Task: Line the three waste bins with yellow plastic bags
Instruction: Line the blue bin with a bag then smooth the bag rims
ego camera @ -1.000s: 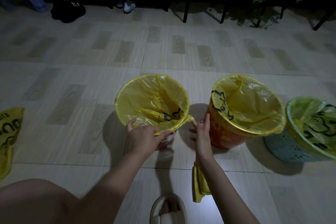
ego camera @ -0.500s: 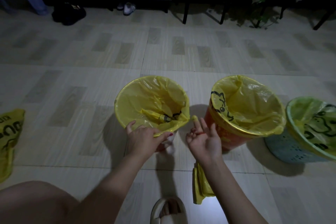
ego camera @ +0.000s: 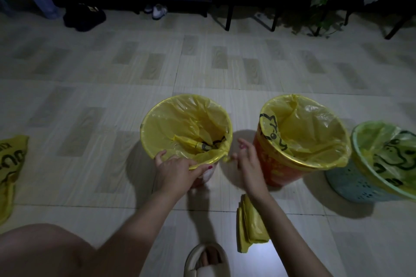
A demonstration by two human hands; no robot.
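Since a moment ago the right hand (ego camera: 246,159) has turned edge-on beside the left bin (ego camera: 186,132), fingers loosely spread, while the left hand (ego camera: 174,170) pinches the bag (ego camera: 180,126) at the near rim, likely anchoring it.

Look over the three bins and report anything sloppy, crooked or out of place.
All three bins are lined. On the left bin, a twisted tail of its bag sticks out untucked at the rim beside the right hand; the left hand holds the rim. A loose bag lies crumpled at far left, and folded spare bags lie on the floor.
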